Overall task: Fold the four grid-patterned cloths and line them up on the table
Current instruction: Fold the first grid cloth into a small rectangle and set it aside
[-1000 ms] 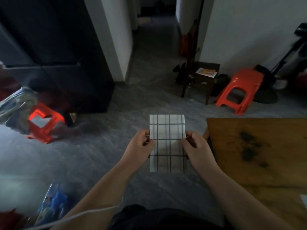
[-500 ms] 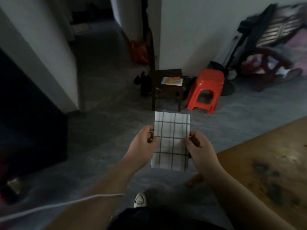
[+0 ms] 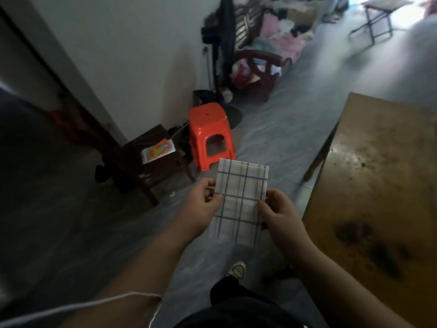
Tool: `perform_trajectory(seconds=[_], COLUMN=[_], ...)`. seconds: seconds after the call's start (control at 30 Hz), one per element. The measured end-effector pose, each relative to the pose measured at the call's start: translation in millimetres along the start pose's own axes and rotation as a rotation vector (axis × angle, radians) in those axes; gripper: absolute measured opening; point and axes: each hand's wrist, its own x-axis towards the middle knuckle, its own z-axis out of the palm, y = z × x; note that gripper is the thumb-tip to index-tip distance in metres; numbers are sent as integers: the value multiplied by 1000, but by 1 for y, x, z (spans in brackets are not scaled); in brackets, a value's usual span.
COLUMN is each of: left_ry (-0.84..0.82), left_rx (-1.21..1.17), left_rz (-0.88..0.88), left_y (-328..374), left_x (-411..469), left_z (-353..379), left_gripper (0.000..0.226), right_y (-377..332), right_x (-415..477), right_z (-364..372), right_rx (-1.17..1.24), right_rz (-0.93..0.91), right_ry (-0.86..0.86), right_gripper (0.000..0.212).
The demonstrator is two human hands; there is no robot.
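A white cloth with a dark grid pattern [image 3: 240,195], folded into a narrow upright rectangle, hangs in the air above the grey floor, left of the table. My left hand [image 3: 201,204] pinches its left edge about halfway down. My right hand [image 3: 280,215] pinches the right edge at the same height. The brown wooden table [image 3: 378,176] fills the right side of the view; its visible top carries dark stains and no cloths. No other grid cloths are in view.
An orange plastic stool [image 3: 210,133] and a dark wooden chair [image 3: 151,162] with a paper on its seat stand ahead on the floor by the white wall. A cluttered dark chair [image 3: 256,69] sits farther back. My shoe [image 3: 236,268] shows below the cloth.
The view has swung right: the dark cabinet and left stool are gone, and the table now lies closer on the right. Both hands keep the same hold on the folded cloth.
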Motion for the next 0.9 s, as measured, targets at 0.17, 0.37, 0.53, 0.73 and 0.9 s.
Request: perform_trajectory(seconds=[0.17,0.37,0.53,0.73,0.9], left_ry=[-215,-545,-937,-1354,-1552], left_rx=[70,199,397,690,909], left_rz=[52,119,118,211,254], left_y=[26,51,56,42,26], left_x=[102,182,207,209,219], left_z=[33,112,210,310,375], left_gripper=[29,26,21,18,18], right_y=[-6,-7,28,82,110], right_x=[63,73,57,44,59], right_z=[-30,-84,-121,-130,-131], right_rx=[88,172,197,276,338], right_rz=[40,97,260,576,814], right_ry=[163,478,815,1127,1352], right_gripper=[13,12,8,9,15])
